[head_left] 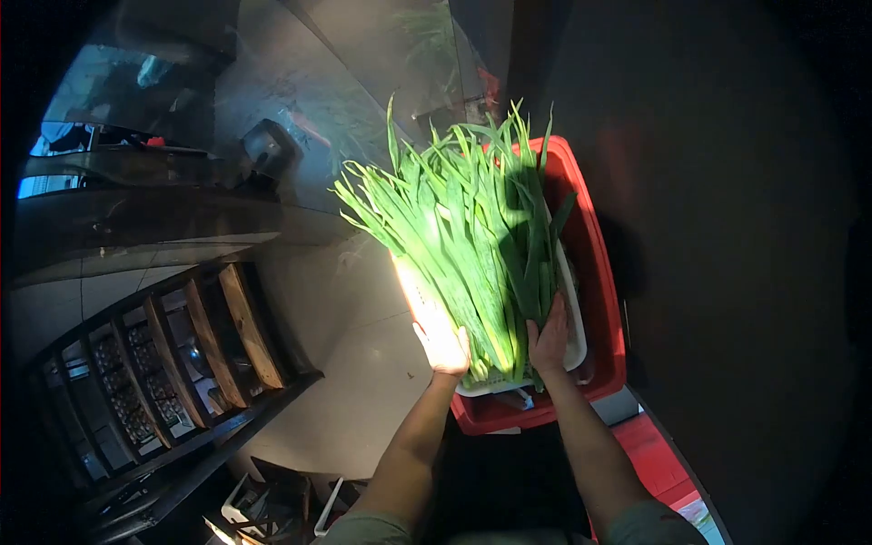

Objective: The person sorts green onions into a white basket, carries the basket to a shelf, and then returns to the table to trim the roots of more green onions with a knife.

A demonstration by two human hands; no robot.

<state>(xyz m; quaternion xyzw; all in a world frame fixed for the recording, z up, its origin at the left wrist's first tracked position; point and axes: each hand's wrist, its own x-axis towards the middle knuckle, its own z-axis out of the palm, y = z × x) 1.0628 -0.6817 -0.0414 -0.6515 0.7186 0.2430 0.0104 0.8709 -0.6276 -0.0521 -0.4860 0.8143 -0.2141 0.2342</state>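
A large bunch of long green leafy stalks [472, 245] lies in a white basket [576, 350], which sits inside a red tub [604, 300]. The leaf tips spread over the far and left rims. My left hand [442, 345], brightly lit by sun, rests against the near left side of the bunch with its thumb apart from the fingers. At the near right side my right hand [550, 341] presses along the stalks, thumb up and fingers stretched forward, partly in shade. The stalks' lower ends lie between my two hands.
A dark rack with wooden slats [200, 350] stands on the left above the tiled floor [336, 363]. White-rimmed crates [243, 509] are at the bottom left. A dark surface [736, 272] fills the right side, with a red box [654, 459] near my right forearm.
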